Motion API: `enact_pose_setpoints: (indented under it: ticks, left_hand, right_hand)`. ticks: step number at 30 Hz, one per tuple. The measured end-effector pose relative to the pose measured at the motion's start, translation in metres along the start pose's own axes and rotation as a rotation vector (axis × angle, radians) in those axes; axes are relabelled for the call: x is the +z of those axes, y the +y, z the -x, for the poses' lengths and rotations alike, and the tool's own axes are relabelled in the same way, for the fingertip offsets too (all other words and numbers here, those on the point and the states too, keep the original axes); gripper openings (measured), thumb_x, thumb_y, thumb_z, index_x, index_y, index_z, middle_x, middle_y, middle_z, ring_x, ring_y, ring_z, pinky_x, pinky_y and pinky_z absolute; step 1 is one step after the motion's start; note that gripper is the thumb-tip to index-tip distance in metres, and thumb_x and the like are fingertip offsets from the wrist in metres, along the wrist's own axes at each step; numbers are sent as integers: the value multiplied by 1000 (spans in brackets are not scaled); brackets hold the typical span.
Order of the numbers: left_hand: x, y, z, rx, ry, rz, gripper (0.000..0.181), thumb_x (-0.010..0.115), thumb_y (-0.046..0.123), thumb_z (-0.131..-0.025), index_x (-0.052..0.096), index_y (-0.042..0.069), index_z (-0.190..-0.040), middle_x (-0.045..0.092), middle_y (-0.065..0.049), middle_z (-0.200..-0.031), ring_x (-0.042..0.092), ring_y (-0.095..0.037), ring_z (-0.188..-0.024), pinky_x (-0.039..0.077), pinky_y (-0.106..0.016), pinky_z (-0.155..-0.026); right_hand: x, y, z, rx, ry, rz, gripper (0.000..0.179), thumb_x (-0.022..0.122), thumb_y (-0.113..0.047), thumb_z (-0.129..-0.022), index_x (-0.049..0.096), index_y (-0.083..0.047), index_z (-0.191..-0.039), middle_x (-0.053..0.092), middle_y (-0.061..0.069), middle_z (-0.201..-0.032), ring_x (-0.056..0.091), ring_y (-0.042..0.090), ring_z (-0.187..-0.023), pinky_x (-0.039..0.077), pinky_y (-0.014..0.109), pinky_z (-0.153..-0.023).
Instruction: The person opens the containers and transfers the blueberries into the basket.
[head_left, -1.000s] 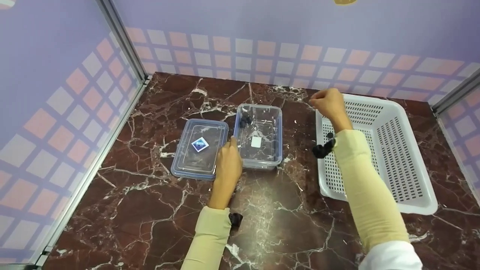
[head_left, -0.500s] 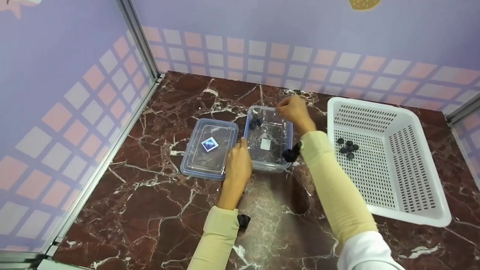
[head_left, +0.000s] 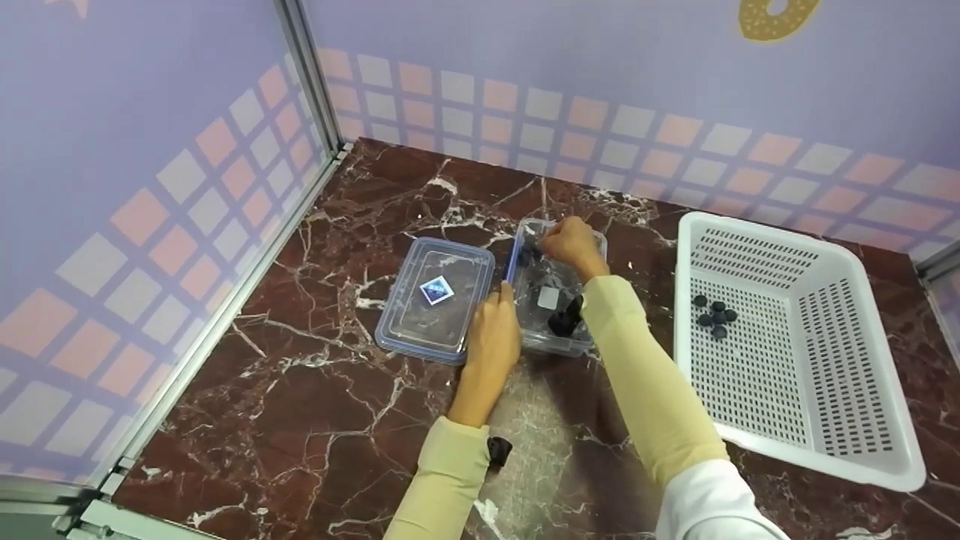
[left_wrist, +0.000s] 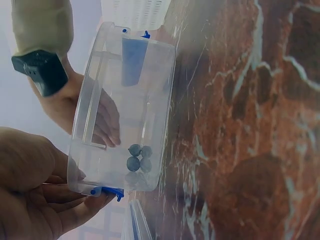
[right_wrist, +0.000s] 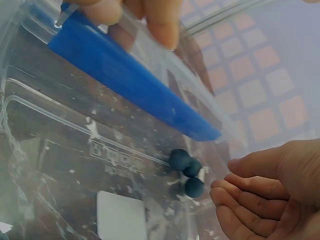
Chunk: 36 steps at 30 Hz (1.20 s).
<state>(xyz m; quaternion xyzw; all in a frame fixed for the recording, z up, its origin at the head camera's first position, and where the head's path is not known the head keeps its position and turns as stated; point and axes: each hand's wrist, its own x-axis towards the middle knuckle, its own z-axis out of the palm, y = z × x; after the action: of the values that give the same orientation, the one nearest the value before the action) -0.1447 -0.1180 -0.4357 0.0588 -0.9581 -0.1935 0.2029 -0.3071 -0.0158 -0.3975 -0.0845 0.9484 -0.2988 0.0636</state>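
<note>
A clear plastic food container [head_left: 551,345] with blue side clasps stands on the marbled tabletop. My left hand [head_left: 495,337] holds its left edge, thumb and fingers at the rim by the blue clasp [left_wrist: 111,191]. Over the container's far part reaches my right hand [head_left: 574,246], dipping inside. Its fingers [right_wrist: 250,200] are loosely bent, with a gap to the thumb and nothing visible between them. Several blueberries [right_wrist: 180,160] lie on the container floor near the far left corner, just beyond those fingertips. Other blueberries [head_left: 718,319] sit in the white basket [head_left: 795,457] at right.
The container's clear lid [head_left: 420,330], with a blue diamond sticker, lies flat just left of the left hand. Patterned wall panels [head_left: 525,90] close off the back and left. Bare marbled tabletop [head_left: 300,420] stretches in front.
My right hand has moved left from above the basket's edge, across the container's rim and down into it. The left hand keeps its hold. The head view has shifted slightly.
</note>
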Motion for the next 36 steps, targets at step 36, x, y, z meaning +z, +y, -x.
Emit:
enact_pose_setpoints:
  ticks: [36]
  left_hand:
    - [1,1,0,24,25,11,42,62,-2,-81,58,-5,-123,69,-16,-93,67,-32,-82,56,-39,-73]
  right_hand:
    - [15,-3,3,58,-216,-86,14,73,-5,-74,71,6,-83,68,8,-64,57,10,-51,48,21,-52]
